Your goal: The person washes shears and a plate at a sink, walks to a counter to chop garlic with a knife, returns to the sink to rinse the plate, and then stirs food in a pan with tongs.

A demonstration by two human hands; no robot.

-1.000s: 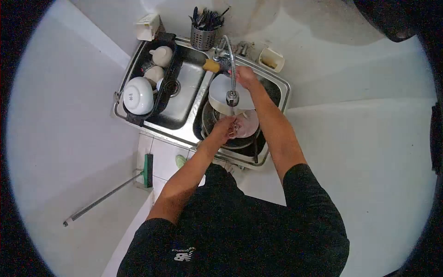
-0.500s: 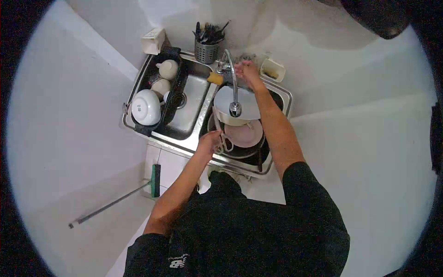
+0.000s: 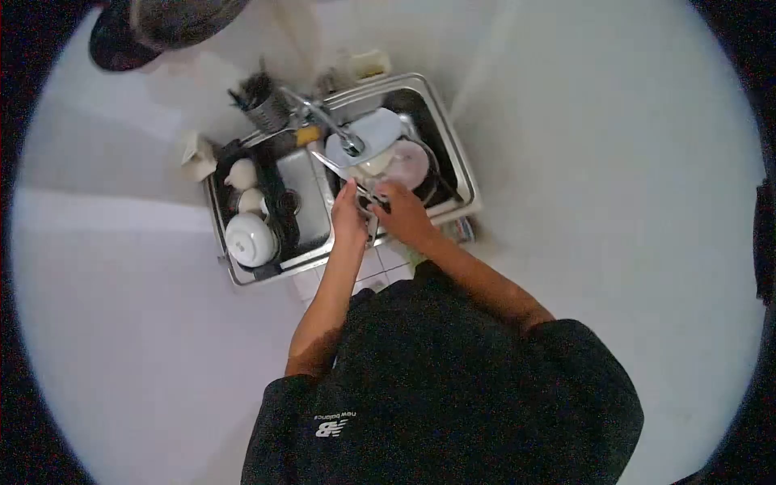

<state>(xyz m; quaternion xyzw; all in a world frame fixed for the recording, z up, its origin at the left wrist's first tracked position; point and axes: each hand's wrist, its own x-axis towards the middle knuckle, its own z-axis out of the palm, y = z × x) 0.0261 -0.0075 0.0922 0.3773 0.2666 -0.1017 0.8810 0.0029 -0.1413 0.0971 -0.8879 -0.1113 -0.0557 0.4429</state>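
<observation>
Over the front of the right sink basin, my left hand (image 3: 347, 212) is closed on a pair of scissors (image 3: 330, 164), whose blades point up and left toward the faucet. My right hand (image 3: 398, 212) is closed at the scissors' handles, close beside my left. Behind the hands, the faucet (image 3: 352, 144) hangs over a pale oval dish (image 3: 378, 132). A pinkish plate (image 3: 408, 165) lies in the same basin, partly over a dark round pan. The exact finger contact on the handles is blurred.
A dark rack on the left basin (image 3: 307, 194) holds cups (image 3: 242, 174) and a white bowl (image 3: 250, 240). Behind stand a utensil holder (image 3: 269, 111), a yellow sponge (image 3: 308, 135), a white container (image 3: 197, 158) and a small tub (image 3: 369, 65).
My right hand has come down from behind the faucet to the scissors beside my left hand. The camera view has turned, so the sink appears rotated and higher.
</observation>
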